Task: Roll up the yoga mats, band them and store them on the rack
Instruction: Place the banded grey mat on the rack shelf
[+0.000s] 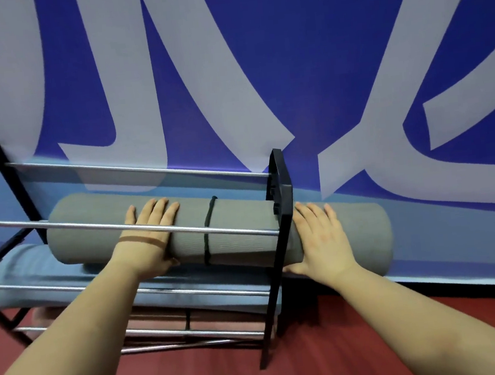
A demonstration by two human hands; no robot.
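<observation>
- Left hand [151, 236] lies flat, fingers spread, on the grey mat [99, 228]; its grip is open, apparently steadying the roll.
- Right hand [324, 240] presses open-palmed on the mat's end beyond the rack [281, 202], likely pushing it inward.
- Between the hands, a dark band [208, 221] keeps the roll closed.
- Below them, a blue mat [27, 269] is already shelved.

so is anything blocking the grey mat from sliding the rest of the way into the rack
Nothing visible does. The grey mat already lies in the rack, its right end sticking out past the black side frame. Both the left hand and right hand rest directly on it.
</observation>
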